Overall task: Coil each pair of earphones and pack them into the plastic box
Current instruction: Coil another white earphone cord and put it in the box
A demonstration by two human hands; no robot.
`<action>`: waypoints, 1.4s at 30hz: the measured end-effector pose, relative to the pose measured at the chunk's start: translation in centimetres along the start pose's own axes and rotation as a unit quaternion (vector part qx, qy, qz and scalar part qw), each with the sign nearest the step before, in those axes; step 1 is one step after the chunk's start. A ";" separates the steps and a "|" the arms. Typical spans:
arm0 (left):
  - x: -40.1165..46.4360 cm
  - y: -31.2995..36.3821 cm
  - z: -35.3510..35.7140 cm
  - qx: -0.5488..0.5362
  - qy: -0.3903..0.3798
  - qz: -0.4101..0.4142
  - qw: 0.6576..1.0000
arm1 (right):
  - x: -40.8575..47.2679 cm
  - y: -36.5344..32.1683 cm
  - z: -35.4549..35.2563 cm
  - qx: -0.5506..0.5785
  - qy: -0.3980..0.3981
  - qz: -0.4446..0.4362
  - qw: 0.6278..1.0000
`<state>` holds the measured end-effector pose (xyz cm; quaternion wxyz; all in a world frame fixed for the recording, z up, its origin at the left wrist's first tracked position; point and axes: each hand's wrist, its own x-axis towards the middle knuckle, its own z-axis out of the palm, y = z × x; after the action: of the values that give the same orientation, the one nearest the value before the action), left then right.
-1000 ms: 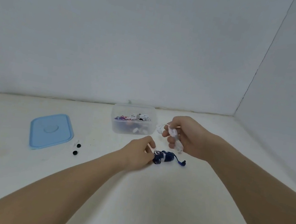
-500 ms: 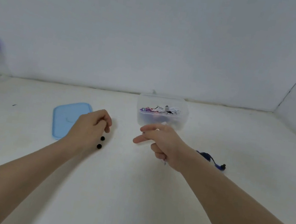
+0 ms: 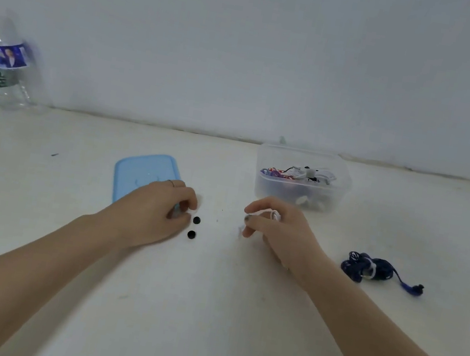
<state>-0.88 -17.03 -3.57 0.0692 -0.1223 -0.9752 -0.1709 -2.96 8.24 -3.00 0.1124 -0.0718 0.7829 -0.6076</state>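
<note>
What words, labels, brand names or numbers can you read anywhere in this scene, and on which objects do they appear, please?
Nothing here can be read.
Clear plastic bottle: blue label with a picture, and a green label with pale characters, too blurred to read.
Blue lid: faint embossed marks, not legible.
Plastic box, blue earphones, two black dots: no text visible.

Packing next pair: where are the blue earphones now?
The blue earphones lie coiled on the table, right of the right hand, nearer than the plastic box.
</note>
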 end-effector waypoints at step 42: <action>4.9 10.0 6.6 -0.179 0.053 0.077 0.979 | -0.7 2.5 -3.7 0.065 0.161 -0.077 0.982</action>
<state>-3.56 -4.52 -5.67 0.1106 -0.1981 -0.9115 -0.3430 -3.24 12.51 -4.45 -0.0583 -0.0258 0.7419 -0.6674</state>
